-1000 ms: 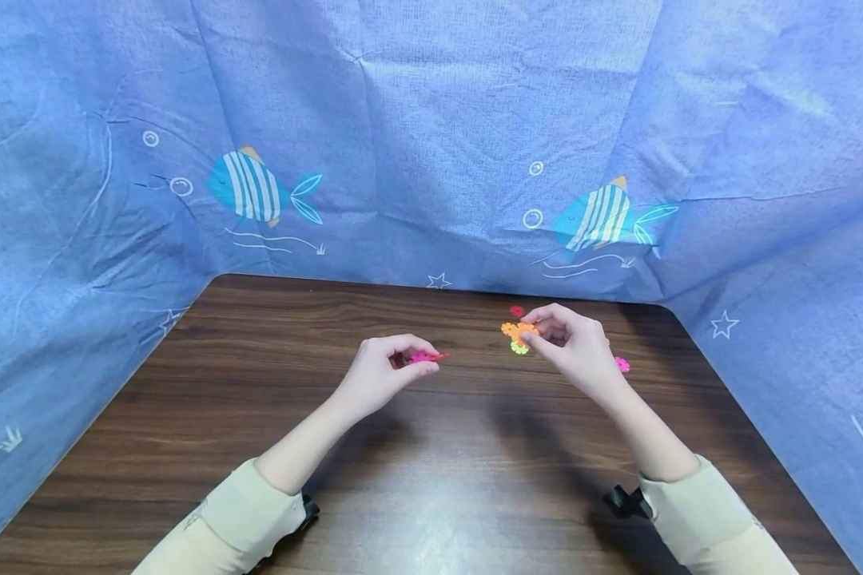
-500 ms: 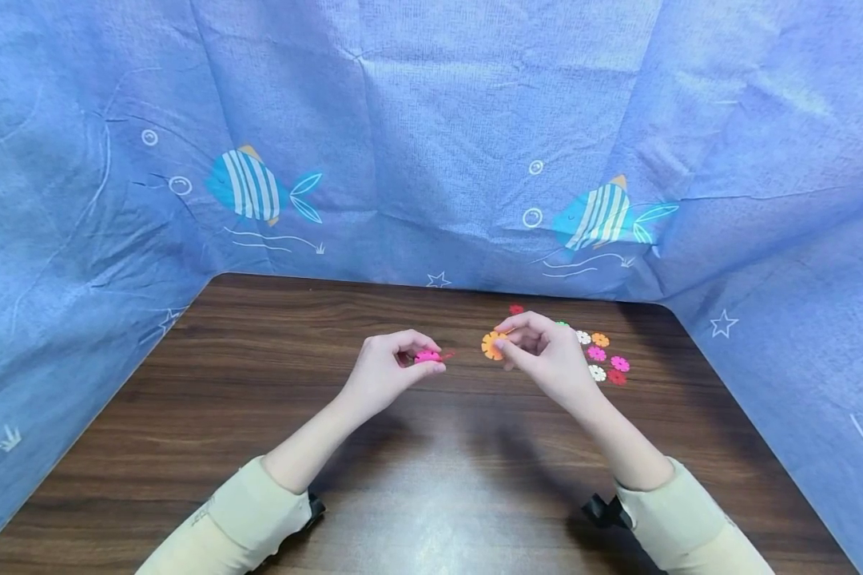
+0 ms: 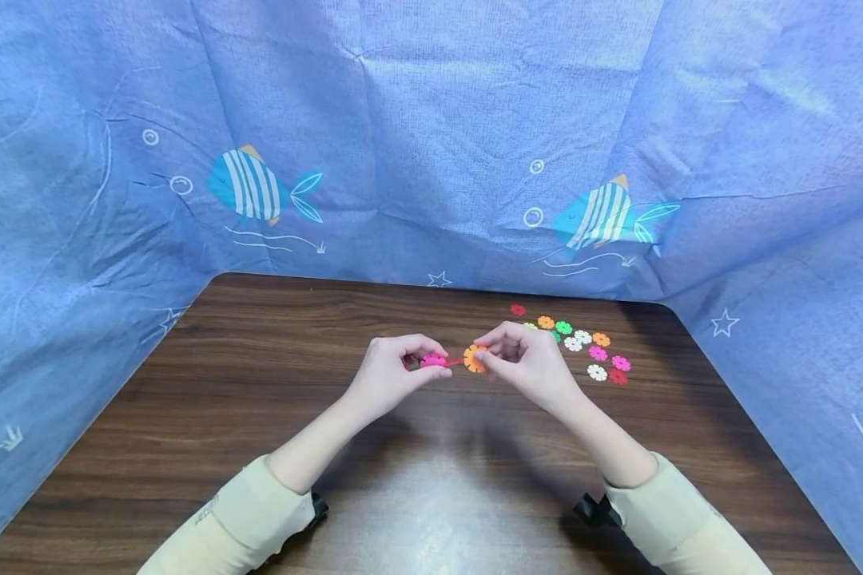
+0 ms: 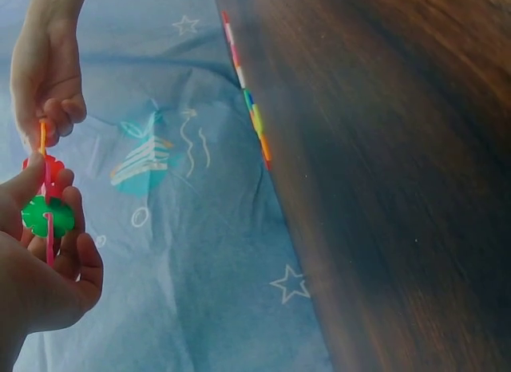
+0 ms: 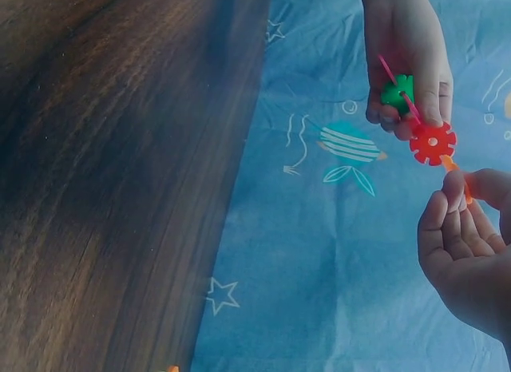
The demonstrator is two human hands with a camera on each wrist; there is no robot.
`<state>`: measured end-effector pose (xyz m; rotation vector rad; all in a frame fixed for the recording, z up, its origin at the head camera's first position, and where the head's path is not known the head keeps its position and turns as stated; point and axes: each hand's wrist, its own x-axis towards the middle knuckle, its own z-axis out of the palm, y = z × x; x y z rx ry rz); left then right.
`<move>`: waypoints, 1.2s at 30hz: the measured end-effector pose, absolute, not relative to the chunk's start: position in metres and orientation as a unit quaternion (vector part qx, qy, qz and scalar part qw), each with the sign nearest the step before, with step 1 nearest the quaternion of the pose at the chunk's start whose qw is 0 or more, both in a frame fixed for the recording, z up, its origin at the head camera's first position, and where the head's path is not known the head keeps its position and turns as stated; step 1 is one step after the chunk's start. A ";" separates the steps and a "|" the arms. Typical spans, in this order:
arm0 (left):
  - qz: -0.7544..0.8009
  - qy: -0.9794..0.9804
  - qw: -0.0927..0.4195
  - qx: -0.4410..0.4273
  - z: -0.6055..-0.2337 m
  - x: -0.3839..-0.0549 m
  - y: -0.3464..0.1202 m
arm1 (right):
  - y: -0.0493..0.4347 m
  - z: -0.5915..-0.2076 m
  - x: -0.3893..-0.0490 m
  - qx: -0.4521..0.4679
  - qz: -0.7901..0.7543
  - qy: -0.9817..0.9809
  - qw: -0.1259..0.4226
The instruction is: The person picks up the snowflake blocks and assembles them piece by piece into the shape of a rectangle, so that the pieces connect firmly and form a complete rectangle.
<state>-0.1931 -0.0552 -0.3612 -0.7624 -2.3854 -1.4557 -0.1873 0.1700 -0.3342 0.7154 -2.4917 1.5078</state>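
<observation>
My left hand (image 3: pixel 388 374) holds a short chain of notched plastic flower discs over the table. A pink disc (image 3: pixel 433 361) shows between its thumb and fingers in the head view. Both wrist views also show a green disc (image 4: pixel 49 217), and a red disc (image 5: pixel 433 144) at the chain's end nearest the right hand. Slotted at angles to each other, the chain's discs alternate between edge-on and face-on. My right hand (image 3: pixel 535 367) pinches an orange disc (image 3: pixel 472 359) between thumb and fingers. The orange disc's edge meets the red disc's rim.
Loose flower discs in several colours lie toward the table's back right, among them a green one (image 3: pixel 563 327), a white one (image 3: pixel 597 373) and a red one (image 3: pixel 518 310). Blue fish-print cloth (image 3: pixel 431 144) hangs behind the dark wooden table (image 3: pixel 259 319).
My right hand has brought the orange disc leftward from the loose discs to the chain's red end. The left hand has shifted slightly right, still holding the chain.
</observation>
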 end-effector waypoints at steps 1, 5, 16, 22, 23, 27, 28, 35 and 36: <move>-0.498 -0.817 0.123 -0.263 -0.361 -0.193 -0.055 | 0.170 -0.334 -0.187 0.240 0.497 -0.831 0.070; -0.498 -0.816 0.124 -0.268 -0.360 -0.192 -0.056 | 0.169 -0.333 -0.188 0.245 0.488 -0.836 0.063; -0.480 -0.820 0.135 -0.282 -0.359 -0.189 -0.055 | 0.167 -0.336 -0.185 0.243 0.483 -0.840 0.041; -0.454 -0.823 0.163 -0.299 -0.359 -0.188 -0.054 | 0.163 -0.340 -0.184 0.238 0.486 -0.840 0.041; -0.452 -0.824 0.165 -0.298 -0.360 -0.188 -0.054 | 0.163 -0.341 -0.184 0.237 0.484 -0.841 0.044; -0.454 -0.826 0.159 -0.295 -0.362 -0.188 -0.054 | 0.163 -0.344 -0.184 0.232 0.486 -0.841 0.040; -0.455 -0.826 0.156 -0.295 -0.363 -0.188 -0.054 | 0.163 -0.344 -0.185 0.231 0.489 -0.840 0.036; -0.461 -0.826 0.136 -0.295 -0.368 -0.190 -0.054 | 0.166 -0.346 -0.188 0.240 0.507 -0.828 0.009; -0.463 -0.826 0.135 -0.294 -0.368 -0.190 -0.054 | 0.167 -0.346 -0.188 0.245 0.503 -0.829 0.008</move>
